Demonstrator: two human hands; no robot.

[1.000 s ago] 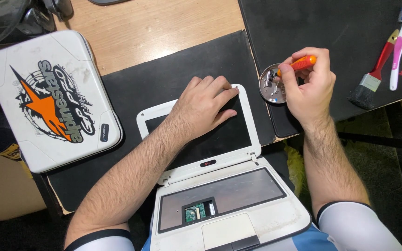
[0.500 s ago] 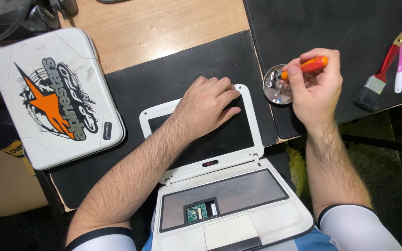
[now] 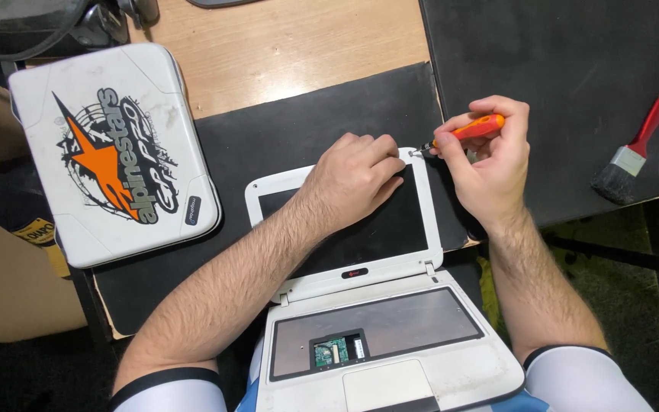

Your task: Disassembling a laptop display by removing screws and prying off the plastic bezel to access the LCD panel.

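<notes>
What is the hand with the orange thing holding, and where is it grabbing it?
The right hand holds a small screwdriver by its orange handle; its tip is at the corner of the white laptop's screen frame.

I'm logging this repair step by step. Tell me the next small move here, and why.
Probably seat the tip of the orange-handled screwdriver squarely in the top right corner of the small white laptop's screen bezel and turn. The right hand already aims the tip there, and the left hand lies flat on the screen, steadying it.
</notes>
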